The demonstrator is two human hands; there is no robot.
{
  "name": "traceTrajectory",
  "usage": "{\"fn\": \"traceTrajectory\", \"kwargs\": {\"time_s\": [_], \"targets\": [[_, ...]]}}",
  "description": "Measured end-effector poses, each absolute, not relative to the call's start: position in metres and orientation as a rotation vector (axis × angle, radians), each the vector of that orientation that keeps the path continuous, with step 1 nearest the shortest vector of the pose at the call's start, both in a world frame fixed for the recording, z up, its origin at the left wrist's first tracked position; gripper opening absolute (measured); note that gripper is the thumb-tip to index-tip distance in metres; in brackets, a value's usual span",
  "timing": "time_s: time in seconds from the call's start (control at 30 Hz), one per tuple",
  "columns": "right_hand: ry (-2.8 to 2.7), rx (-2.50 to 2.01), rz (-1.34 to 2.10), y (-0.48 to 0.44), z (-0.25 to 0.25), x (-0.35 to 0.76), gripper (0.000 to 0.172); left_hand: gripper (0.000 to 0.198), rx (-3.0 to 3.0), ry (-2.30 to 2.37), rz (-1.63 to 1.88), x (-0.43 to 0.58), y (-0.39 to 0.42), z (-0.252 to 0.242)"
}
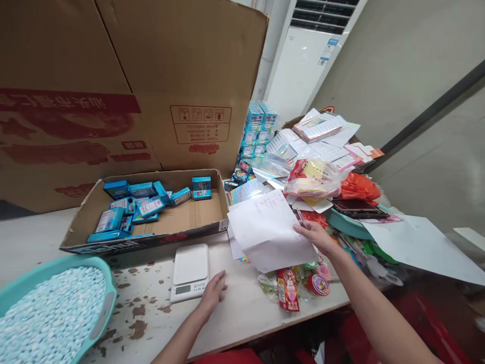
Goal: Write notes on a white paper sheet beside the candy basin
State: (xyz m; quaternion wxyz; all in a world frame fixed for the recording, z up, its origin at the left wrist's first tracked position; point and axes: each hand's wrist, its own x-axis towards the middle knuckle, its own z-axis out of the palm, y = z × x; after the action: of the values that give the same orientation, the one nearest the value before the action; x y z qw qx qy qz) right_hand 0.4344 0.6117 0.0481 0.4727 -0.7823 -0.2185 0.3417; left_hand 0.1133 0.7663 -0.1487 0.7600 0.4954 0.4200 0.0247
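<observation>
My left hand (212,290) rests on the stained white table (242,308), fingers loosely apart, right beside a small white digital scale (190,271); it holds nothing. My right hand (315,235) grips the right edge of a few white paper sheets (267,227) that lie over a pile of goods. Behind the scale stands a shallow cardboard tray (189,215) with several small blue boxes (131,205) in its left half. A teal basin (100,313) full of small pale blue-white tablets sits at the near left.
Big cardboard flaps (159,76) rise behind the tray. Stacked blue boxes (257,131), white cards, plastic bags, an orange bag (358,187), a dark phone (358,206) and candy packets (288,289) crowd the right side. A white floor air conditioner (299,65) stands at the back.
</observation>
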Motion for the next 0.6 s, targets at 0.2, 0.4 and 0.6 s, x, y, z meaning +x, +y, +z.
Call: {"fn": "traceTrajectory", "kwargs": {"time_s": [0.2,0.4,0.6], "targets": [[-0.592,-1.899,1.018,0.598,0.066,0.417,0.059,0.056,1.015,1.092,0.257,0.119,0.781,-0.145],[-0.716,-1.893,1.387,0.615,0.055,0.407,0.056,0.041,0.931,1.136,0.297,0.092,0.803,-0.119],[-1.008,-1.791,1.828,0.665,0.025,0.372,0.051,0.050,0.653,0.844,0.330,0.061,0.797,-0.070]]}}
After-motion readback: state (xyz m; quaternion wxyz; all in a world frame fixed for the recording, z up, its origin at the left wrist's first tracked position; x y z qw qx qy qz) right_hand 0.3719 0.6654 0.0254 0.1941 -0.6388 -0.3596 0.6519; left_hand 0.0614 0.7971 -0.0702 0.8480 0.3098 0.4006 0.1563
